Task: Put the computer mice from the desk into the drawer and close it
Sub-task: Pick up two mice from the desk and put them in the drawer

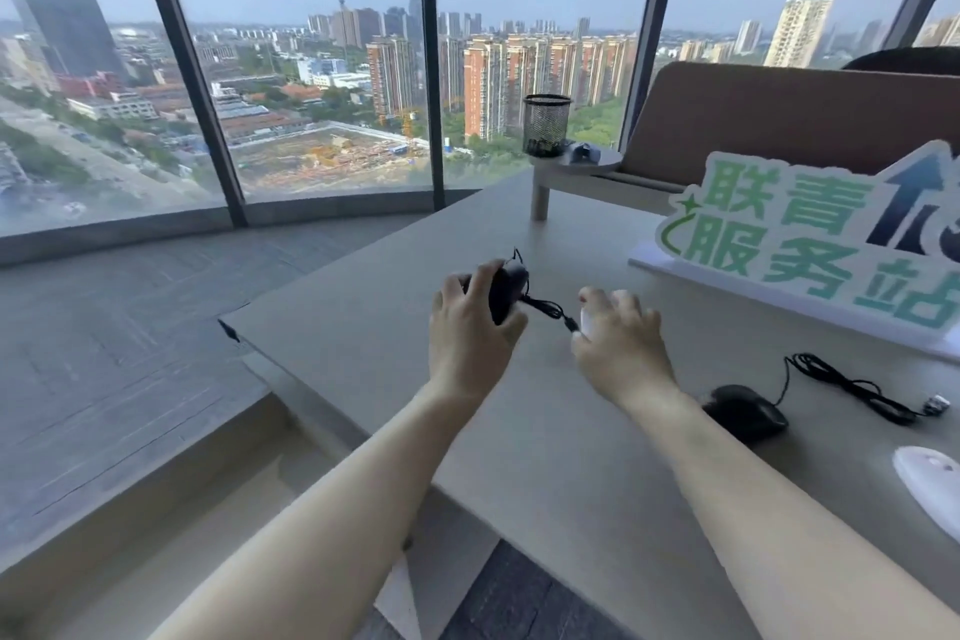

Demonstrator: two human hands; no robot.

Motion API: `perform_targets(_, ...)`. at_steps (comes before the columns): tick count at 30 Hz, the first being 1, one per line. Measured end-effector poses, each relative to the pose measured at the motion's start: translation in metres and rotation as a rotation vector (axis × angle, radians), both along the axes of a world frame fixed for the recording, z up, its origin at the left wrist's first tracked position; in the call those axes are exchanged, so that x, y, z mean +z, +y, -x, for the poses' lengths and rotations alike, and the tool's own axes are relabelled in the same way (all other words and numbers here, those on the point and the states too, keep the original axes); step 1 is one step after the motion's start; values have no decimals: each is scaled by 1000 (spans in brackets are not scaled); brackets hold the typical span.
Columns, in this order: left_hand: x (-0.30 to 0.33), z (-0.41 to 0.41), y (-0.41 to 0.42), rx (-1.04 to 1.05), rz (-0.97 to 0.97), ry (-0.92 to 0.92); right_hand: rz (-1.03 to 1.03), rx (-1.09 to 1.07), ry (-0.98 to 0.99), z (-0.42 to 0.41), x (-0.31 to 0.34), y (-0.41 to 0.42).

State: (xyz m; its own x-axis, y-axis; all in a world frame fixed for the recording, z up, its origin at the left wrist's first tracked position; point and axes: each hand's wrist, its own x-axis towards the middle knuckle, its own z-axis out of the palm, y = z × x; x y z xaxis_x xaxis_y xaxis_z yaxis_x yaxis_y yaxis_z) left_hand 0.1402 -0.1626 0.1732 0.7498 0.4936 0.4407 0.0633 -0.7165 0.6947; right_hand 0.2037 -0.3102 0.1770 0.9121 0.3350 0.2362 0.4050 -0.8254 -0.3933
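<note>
My left hand (pixel 470 322) grips a black wired mouse (pixel 506 294) above the grey desk (pixel 395 307); its cable and plug (pixel 558 314) dangle to the right. My right hand (pixel 621 340) closes over a small white mouse (pixel 588 322) resting on the desk. A second black wired mouse (pixel 744 412) lies at the right with its cable (pixel 852 387) coiled beside it. Another white mouse (pixel 932 486) sits at the right edge of the view. No drawer is visible.
A white sign with green characters (pixel 810 244) stands on the desk at the right. A raised shelf (pixel 574 166) at the back carries a black mesh pen cup (pixel 545 125). A brown partition (pixel 789 120) rises behind. The desk's left edge drops toward floor and windows.
</note>
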Motion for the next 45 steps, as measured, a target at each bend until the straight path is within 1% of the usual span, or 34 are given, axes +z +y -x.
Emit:
perform_targets(2, 20, 29, 21, 19, 5, -89, -182, 109, -8, 30, 16, 26)
perform_targets(4, 39, 58, 43, 67, 4, -139, -380, 183, 13, 60, 28, 52)
perform_targets(6, 51, 88, 65, 115, 9, -172, -514, 253, 46, 89, 34, 80)
perform_targets(8, 53, 117, 86, 169, 11, -189, -585, 317, 99, 116, 35, 108)
perform_targets(11, 37, 158, 119, 260, 20, -169, -593, 417, 183, 154, 21, 148)
perform_targets(14, 0, 191, 151, 351, 35, -82, -537, 493, 313, 182, -7, 180)
perform_targets(17, -50, 217, 181, 400, 97, 57, -341, 544, 419, 198, -46, 209)
perform_targets(21, -119, 235, 210, 438, 198, 271, -148, 478, 529, 203, -106, 246)
perform_targets(24, -162, 238, 221, 461, 258, 442, 31, 436, 527, 197, -150, 270)
perform_targets(28, -202, 233, 226, 487, 273, 652, 262, 407, 510, 184, -193, 288)
perform_targets(31, -221, 228, 227, 509, 245, 776, 378, 414, 494, 181, -215, 297)
perform_targets(33, -231, 227, 227, 484, 226, 865, 435, 427, 492, 181, -223, 300)
perform_targets(35, -237, 228, 226, 464, 245, 897, 448, 423, 499, 182, -223, 300)
perform_targets(37, -235, 229, 223, 473, 277, 860, 416, 432, 486, 183, -212, 296)
perform_targets(39, -222, 226, 220, 517, 283, 758, 292, 460, 433, 183, -188, 288)
perform_targets(42, -181, 210, 211, 520, 234, 485, 21, 492, 322, 187, -133, 265)
perform_targets(45, -127, 181, 179, 391, 180, 180, -243, 483, 185, 185, -72, 225)
